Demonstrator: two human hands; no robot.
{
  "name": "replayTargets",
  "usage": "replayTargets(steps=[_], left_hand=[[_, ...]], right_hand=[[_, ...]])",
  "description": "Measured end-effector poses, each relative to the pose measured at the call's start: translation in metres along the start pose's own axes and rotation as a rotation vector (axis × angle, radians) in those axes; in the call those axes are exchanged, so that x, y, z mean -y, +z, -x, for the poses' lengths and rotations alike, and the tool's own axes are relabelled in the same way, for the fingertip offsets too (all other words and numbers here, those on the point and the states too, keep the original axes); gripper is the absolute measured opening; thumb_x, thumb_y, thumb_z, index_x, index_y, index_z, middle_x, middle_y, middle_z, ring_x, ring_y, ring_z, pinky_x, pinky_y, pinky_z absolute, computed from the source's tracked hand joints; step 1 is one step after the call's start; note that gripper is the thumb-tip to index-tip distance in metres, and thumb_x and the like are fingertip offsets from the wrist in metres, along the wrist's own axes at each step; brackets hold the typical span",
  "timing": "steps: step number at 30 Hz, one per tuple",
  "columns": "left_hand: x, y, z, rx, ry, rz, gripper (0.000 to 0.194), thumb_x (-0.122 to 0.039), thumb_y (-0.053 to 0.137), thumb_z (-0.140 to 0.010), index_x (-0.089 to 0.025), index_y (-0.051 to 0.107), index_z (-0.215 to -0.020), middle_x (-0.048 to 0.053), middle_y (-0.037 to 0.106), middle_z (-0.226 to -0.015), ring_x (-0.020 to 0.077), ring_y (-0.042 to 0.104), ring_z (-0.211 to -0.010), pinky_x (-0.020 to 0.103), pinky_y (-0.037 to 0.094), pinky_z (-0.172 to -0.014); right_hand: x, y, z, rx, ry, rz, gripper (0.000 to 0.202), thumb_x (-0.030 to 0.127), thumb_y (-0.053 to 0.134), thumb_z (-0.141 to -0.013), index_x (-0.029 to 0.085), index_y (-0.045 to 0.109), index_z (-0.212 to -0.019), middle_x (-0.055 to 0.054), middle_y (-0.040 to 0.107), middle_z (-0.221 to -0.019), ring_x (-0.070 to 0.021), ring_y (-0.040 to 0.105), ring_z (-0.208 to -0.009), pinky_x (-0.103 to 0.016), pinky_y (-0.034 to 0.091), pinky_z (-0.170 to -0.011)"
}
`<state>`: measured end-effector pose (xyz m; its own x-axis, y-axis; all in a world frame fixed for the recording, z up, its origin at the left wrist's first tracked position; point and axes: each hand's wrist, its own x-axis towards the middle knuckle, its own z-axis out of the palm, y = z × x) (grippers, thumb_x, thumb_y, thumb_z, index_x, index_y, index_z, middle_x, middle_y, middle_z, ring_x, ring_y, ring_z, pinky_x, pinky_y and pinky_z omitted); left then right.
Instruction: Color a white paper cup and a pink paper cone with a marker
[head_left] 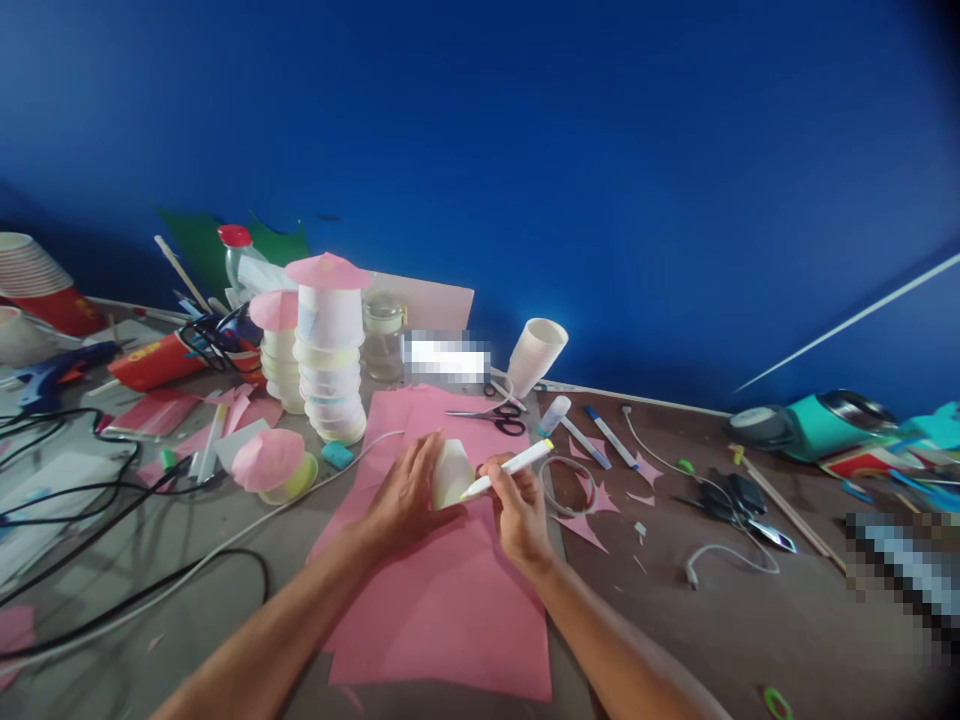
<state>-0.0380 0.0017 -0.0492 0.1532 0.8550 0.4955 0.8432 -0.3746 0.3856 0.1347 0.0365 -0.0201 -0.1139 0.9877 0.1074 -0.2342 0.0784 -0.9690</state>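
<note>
My left hand (411, 492) is wrapped round a white paper cup (450, 472), which lies tilted over the pink paper (442, 610). In my right hand (519, 515) is a white marker (517, 467) with a yellow end, its tip at the lower right of the cup. Behind my hands, black-handled scissors (499, 417) rest on the pink paper. Left of them stand stacked white cups (330, 370) topped by a pink paper cone (326, 270), with a shorter similar stack (281, 365) beside it.
A stack of white cups (536, 355) leans near the blue wall (600, 150). Right of the paper lie a glue stick (555, 415), a blue-capped marker (611, 436), pink scraps (589, 530) and keys (769, 533). A white cable (247, 525) and black cables (97, 540) cross the left side.
</note>
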Motion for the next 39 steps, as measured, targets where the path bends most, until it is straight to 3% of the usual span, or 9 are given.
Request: replayTargets(steps=[6, 10, 20, 27, 35, 39], left_hand=[[0.0014, -0.0006, -0.0002, -0.004, 0.033, -0.018, 0.102, -0.047, 0.074, -0.079, -0.013, 0.013, -0.153, 0.025, 0.048, -0.145, 0.0407, 0.049, -0.133, 0.054, 0.047, -0.105], [0.0015, -0.0001, -0.0002, -0.041, 0.041, -0.015, 0.1, -0.051, 0.072, -0.08, -0.014, 0.014, -0.153, 0.024, 0.049, -0.144, 0.0397, 0.049, -0.133, 0.053, 0.048, -0.105], [0.0032, -0.0011, -0.0005, -0.001, 0.048, -0.027, 0.103, -0.051, 0.072, -0.08, -0.015, 0.009, -0.153, 0.024, 0.048, -0.144, 0.0395, 0.05, -0.132, 0.052, 0.049, -0.104], [0.0017, -0.001, -0.0013, -0.035, 0.053, 0.005, 0.098, -0.053, 0.069, -0.082, -0.014, 0.014, -0.153, 0.024, 0.051, -0.142, 0.0385, 0.052, -0.13, 0.052, 0.05, -0.102], [0.003, 0.0027, 0.0015, -0.075, 0.058, -0.004, 0.099, -0.053, 0.07, -0.082, -0.014, 0.014, -0.153, 0.024, 0.049, -0.143, 0.0385, 0.051, -0.131, 0.051, 0.049, -0.103], [0.0024, 0.0008, -0.0007, -0.043, 0.032, 0.02, 0.099, -0.056, 0.069, -0.081, -0.014, 0.016, -0.153, 0.024, 0.051, -0.142, 0.0383, 0.052, -0.13, 0.051, 0.05, -0.102]], right_hand=[[0.0026, 0.0017, -0.0004, -0.009, -0.012, 0.064, 0.031, 0.049, 0.066, -0.082, 0.019, 0.063, -0.073, 0.002, 0.055, -0.063, -0.0126, 0.047, -0.059, -0.025, 0.041, -0.057], [0.0017, 0.0035, -0.0024, -0.057, 0.016, -0.023, 0.032, 0.05, 0.066, -0.082, 0.02, 0.062, -0.072, 0.004, 0.051, -0.059, -0.0118, 0.044, -0.055, -0.026, 0.04, -0.055], [0.0033, 0.0021, -0.0028, -0.031, 0.041, -0.009, 0.029, 0.047, 0.068, -0.077, 0.02, 0.061, -0.068, 0.003, 0.052, -0.058, -0.0125, 0.046, -0.055, -0.026, 0.04, -0.055], [0.0014, 0.004, -0.0075, -0.135, 0.054, -0.074, 0.033, 0.049, 0.068, -0.078, 0.02, 0.06, -0.065, 0.004, 0.049, -0.054, -0.0114, 0.044, -0.051, -0.026, 0.04, -0.052], [0.0026, 0.0032, -0.0045, -0.053, 0.064, -0.044, 0.029, 0.048, 0.068, -0.077, 0.021, 0.06, -0.067, 0.004, 0.051, -0.057, -0.012, 0.045, -0.053, -0.026, 0.038, -0.051], [0.0028, 0.0039, -0.0068, -0.151, 0.119, -0.051, 0.032, 0.05, 0.07, -0.075, 0.02, 0.062, -0.066, 0.004, 0.052, -0.055, -0.0119, 0.046, -0.053, -0.026, 0.039, -0.053]])
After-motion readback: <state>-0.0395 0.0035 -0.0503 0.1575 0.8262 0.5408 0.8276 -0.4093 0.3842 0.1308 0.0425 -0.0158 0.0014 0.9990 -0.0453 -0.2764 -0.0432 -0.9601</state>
